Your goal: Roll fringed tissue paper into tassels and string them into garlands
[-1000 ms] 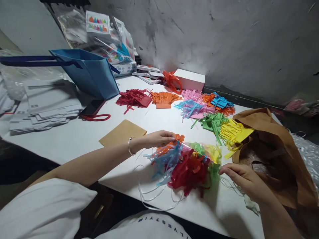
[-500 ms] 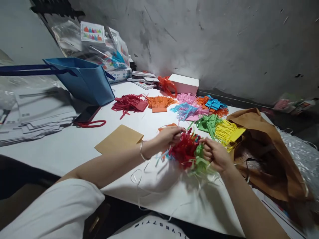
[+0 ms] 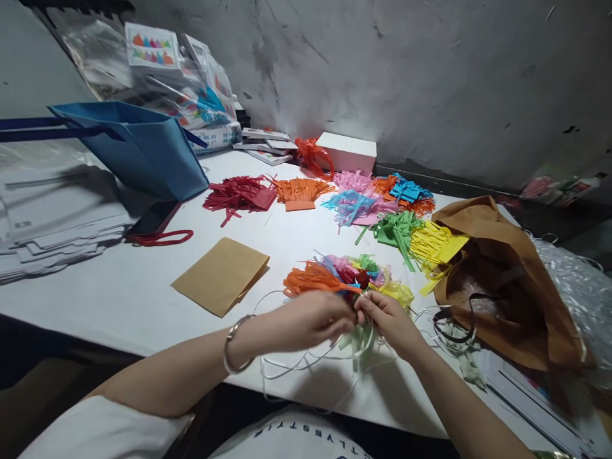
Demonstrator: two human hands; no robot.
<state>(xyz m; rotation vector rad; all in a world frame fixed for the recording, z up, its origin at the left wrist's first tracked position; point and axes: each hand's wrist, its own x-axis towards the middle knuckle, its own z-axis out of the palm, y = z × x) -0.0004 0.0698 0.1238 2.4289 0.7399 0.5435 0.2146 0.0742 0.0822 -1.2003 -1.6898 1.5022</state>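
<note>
My right hand (image 3: 391, 320) is closed in a pinch, with thin white string (image 3: 369, 338) looping down from its fingertips. Right beside it, my left hand (image 3: 318, 322) comes in from the left, fingertips close to the right ones. Its fingers are smeared by motion, so whether they grip the string is hidden. Just behind both hands lies a colourful bunch of paper tassels, with an orange tassel (image 3: 310, 278) at its left and a yellow tassel (image 3: 399, 292) at its right. Pale green strips (image 3: 356, 342) hang below the hands.
A brown folded paper (image 3: 220, 274) lies left of the hands. Behind are red (image 3: 239, 196), orange (image 3: 299, 193), green (image 3: 399, 233) and yellow (image 3: 436, 247) tassels. A brown bag (image 3: 521, 274) stands right; a blue bag (image 3: 148, 153) and white stacks (image 3: 62, 210) stand left.
The tassel bunch, lifted and blurred between my hands before, now lies on the table. Both hands have come lower and closer together, meeting at the white string.
</note>
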